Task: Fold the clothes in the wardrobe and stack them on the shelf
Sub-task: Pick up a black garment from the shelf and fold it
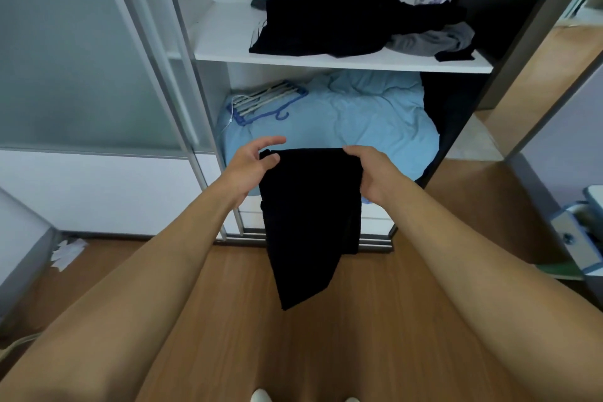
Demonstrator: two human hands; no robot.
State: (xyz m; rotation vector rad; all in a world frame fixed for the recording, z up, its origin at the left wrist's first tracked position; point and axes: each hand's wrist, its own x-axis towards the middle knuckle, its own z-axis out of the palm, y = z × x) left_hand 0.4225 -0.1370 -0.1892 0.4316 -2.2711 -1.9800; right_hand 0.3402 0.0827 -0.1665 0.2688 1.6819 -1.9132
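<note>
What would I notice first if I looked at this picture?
The left hand and right hand hold a black cloth garment by its top corners, mid-picture. Above, a messy heap of dark clothes sits on the white wardrobe shelf, over a crumpled light-blue blanket.

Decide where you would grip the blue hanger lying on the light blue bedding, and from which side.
Probably the blue frame beside its hook, reached from the open front. The hanger lies flat on the bedding with the hook end nearest the opening, and the shelf overhead blocks a straight-down approach.
</note>
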